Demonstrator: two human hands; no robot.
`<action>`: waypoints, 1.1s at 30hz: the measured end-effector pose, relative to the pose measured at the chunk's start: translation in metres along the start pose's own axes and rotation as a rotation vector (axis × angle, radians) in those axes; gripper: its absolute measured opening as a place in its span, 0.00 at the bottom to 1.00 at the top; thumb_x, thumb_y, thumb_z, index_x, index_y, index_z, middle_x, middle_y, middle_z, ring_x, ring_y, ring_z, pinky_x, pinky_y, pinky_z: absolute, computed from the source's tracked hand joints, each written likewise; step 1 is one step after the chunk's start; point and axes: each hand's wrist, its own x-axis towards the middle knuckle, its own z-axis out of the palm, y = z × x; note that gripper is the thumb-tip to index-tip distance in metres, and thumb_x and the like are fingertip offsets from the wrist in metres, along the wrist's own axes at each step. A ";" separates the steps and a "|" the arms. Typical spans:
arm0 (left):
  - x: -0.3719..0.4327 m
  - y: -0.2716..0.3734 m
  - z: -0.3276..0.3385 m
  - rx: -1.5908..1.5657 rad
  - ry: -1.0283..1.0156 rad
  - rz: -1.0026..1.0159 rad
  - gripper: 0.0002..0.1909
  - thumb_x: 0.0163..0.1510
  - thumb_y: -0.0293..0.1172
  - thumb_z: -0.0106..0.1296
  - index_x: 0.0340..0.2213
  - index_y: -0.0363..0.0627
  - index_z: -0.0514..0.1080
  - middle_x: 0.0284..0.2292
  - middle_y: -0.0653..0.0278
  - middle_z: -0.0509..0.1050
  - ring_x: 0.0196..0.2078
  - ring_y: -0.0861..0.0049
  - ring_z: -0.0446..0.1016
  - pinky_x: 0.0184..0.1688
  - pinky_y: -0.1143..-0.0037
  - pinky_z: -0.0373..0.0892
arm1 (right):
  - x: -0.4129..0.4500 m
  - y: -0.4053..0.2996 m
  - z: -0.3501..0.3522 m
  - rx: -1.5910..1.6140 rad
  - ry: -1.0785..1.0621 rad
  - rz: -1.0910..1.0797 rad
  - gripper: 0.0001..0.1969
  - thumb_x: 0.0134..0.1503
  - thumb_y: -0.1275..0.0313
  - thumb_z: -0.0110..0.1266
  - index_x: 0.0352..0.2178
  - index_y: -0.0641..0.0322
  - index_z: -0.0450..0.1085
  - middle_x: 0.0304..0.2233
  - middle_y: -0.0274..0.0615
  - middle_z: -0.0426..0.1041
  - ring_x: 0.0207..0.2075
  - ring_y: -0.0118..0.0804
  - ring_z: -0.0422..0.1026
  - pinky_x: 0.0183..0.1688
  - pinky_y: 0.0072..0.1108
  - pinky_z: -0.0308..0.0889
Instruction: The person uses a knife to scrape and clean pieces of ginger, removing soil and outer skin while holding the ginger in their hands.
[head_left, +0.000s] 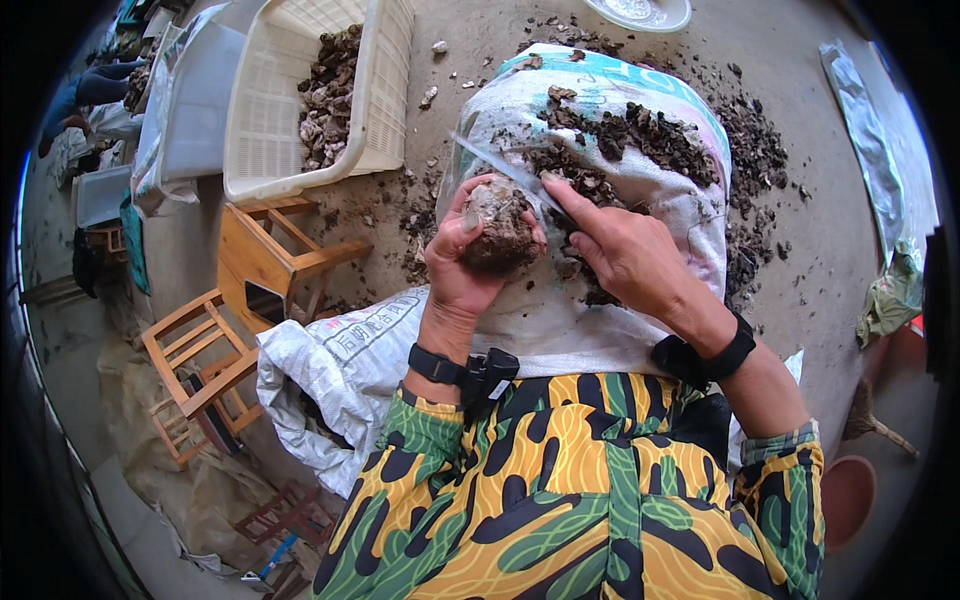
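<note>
A rounded, brown lump (501, 229), paler and rough on top, rests in my left hand (466, 255), whose fingers curl round it. My right hand (626, 251) grips a knife (499, 161), with the index finger laid along its metal blade; the handle is hidden in the palm. The blade slants up and left, just above the lump; whether they touch I cannot tell. Beneath both hands a white woven sack (487, 127) covers my lap, strewn with dark peelings (630, 135).
At upper left a cream plastic basket (386, 97) holds similar pieces. Wooden stools (255, 262) lie to the left, beside a crumpled woven sack (352, 360). More scraps (750, 180) litter the floor at right. A pale basin (637, 26) stands beyond my lap; a person (75, 97) is far left.
</note>
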 end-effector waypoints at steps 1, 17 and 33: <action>-0.001 0.000 0.002 0.003 0.040 0.023 0.31 0.47 0.34 0.55 0.54 0.47 0.62 0.40 0.49 0.73 0.44 0.56 0.75 0.48 0.54 0.72 | 0.003 0.001 0.004 0.045 0.038 -0.032 0.32 0.59 0.69 0.50 0.65 0.45 0.53 0.30 0.55 0.75 0.30 0.57 0.75 0.32 0.40 0.68; -0.004 0.001 -0.003 -0.302 -0.001 -0.139 0.32 0.53 0.46 0.50 0.50 0.30 0.68 0.47 0.44 0.74 0.47 0.52 0.75 0.53 0.54 0.68 | -0.018 0.007 -0.003 -0.103 0.057 -0.132 0.35 0.57 0.71 0.55 0.65 0.42 0.53 0.23 0.43 0.70 0.24 0.48 0.72 0.26 0.37 0.67; 0.006 -0.003 -0.008 -0.253 -0.187 -0.070 0.33 0.52 0.48 0.52 0.52 0.33 0.65 0.47 0.49 0.69 0.44 0.63 0.67 0.46 0.67 0.64 | -0.022 0.002 -0.020 -0.255 0.068 -0.011 0.34 0.57 0.72 0.53 0.65 0.42 0.55 0.23 0.46 0.71 0.23 0.50 0.72 0.26 0.37 0.67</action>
